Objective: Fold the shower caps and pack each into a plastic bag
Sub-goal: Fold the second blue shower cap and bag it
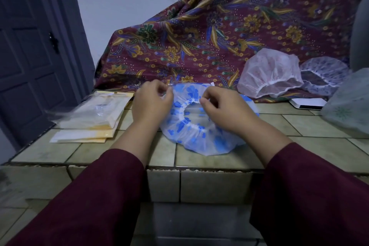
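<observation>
1. A blue-flowered shower cap (199,126) is spread on the tiled counter (219,156), near the middle, its elastic opening facing up; it is not yet folded.
2. The cap's far-left edge is pinched by the curled fingers of the left hand (152,102), and its elastic rim on the right is pinched by the right hand (221,106).
3. Two more caps, a pink shower cap (269,72) and a purple-patterned shower cap (323,74), are seen unfolded at the far right, against the batik cloth (219,26).
4. A stack of plastic bags (93,118) is laid at the left; whether any is already filled cannot be told.
5. The work is judged to be early: this fold is only begun, and at least three caps are left to be folded and packed.
</observation>
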